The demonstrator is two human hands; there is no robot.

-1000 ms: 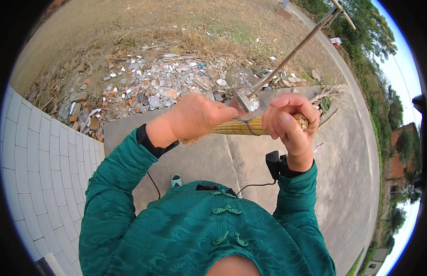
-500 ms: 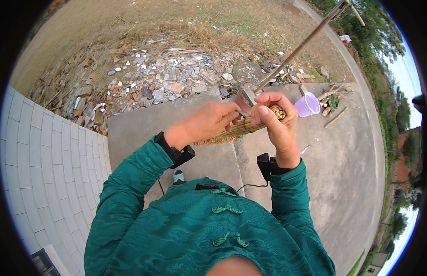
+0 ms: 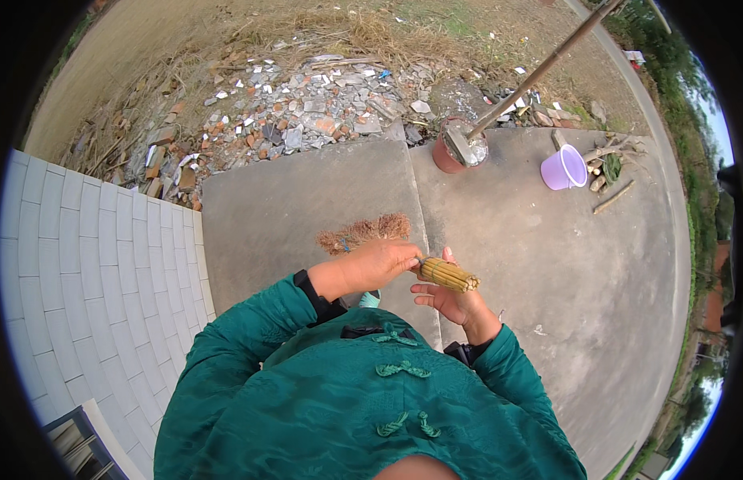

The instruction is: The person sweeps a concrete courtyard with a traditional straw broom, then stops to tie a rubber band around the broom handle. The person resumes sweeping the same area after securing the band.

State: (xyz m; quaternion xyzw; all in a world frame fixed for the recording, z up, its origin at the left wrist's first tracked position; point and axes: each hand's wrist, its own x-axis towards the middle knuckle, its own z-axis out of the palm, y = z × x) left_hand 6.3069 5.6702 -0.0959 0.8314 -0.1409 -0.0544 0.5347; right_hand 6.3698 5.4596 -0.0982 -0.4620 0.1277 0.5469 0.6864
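Note:
A broom made of bundled yellowish stalks [image 3: 447, 274] slants across in front of me at waist height. Its cut handle end points right and its reddish-brown brush end [image 3: 363, 234] shows beyond my left hand. My left hand [image 3: 371, 266] is closed around the bundle where the handle begins, thumb and fingertips pinched there; what lies under them is hidden. My right hand [image 3: 458, 304] is beneath and beside the handle, palm up with fingers apart, touching or nearly touching the stalks without gripping them.
A reddish bucket [image 3: 450, 156] with a wooden pole [image 3: 539, 72] rising from it stands ahead. Right of it are a lilac bucket [image 3: 562, 170] and cut branches [image 3: 607, 172]. Rubble [image 3: 307, 112] lies beyond the concrete edge. A white tiled wall [image 3: 107, 272] rises at left.
Both hands and the broom have come lower and nearer my body. The handle end now tilts down to the right. My right hand has loosened from around the handle and turned palm up.

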